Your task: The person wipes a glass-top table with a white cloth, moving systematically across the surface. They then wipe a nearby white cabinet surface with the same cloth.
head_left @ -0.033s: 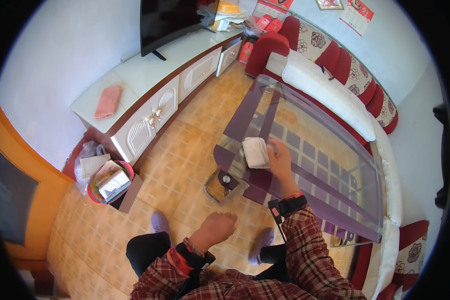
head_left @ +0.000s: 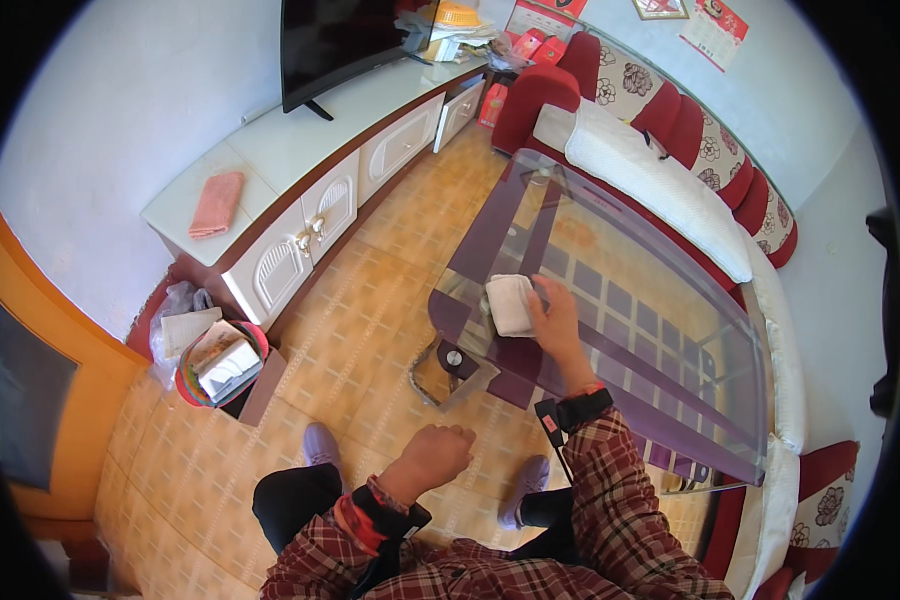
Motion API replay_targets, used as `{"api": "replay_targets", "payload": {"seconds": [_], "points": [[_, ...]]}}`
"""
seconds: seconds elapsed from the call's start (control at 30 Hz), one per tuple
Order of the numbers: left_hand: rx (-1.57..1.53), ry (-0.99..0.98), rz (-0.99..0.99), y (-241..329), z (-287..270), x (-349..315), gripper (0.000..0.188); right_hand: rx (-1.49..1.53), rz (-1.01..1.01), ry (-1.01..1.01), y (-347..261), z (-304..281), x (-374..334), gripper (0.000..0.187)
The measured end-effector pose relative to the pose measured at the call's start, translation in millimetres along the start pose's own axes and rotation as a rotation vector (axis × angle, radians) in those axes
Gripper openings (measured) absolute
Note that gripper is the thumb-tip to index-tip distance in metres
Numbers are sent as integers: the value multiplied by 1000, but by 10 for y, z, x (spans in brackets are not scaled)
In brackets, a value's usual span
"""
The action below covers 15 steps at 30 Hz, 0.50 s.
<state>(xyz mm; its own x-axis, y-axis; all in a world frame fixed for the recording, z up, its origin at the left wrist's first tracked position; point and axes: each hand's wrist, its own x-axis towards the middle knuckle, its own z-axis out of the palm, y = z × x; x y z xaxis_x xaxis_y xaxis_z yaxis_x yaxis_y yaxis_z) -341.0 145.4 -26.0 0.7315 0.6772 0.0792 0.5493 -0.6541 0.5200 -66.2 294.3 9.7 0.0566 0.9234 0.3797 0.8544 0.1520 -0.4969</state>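
A folded white cloth (head_left: 510,305) lies near the left end of the glass-topped coffee table (head_left: 450,318). My right hand (head_left: 557,325) reaches over the tabletop to the cloth's right side. Its thumb and fingers are apart, with the tips over the cloth's edge; the undersides of the fingers are hidden. My left hand (head_left: 435,462) hangs in front of my body above the floor, fingers curled into a loose fist. Nothing shows in it, and it touches neither table nor cloth.
A white cabinet (head_left: 270,285) along the left wall bears a television (head_left: 350,45) and a pink folded towel (head_left: 217,204). A filled basket (head_left: 192,388) stands on the floor by its end. A red sofa (head_left: 532,95) runs behind the table.
My right hand has shifted slightly left, farther over the cloth's edge. The cloth and my left hand are where they were.
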Motion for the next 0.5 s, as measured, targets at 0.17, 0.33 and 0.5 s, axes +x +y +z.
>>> {"api": "replay_targets", "payload": {"seconds": [0.17,0.33,0.5], "points": [[19,2,-11,-41,-8,-41,25,-203,-198,-3,-153,450,-28,52],[-40,2,-23,-56,-63,-150,24,-213,-223,44,-392,814,127,63],[-23,8,-44,-116,-154,-151,25,-256,-157,19,-567,1039,627,60]]}}
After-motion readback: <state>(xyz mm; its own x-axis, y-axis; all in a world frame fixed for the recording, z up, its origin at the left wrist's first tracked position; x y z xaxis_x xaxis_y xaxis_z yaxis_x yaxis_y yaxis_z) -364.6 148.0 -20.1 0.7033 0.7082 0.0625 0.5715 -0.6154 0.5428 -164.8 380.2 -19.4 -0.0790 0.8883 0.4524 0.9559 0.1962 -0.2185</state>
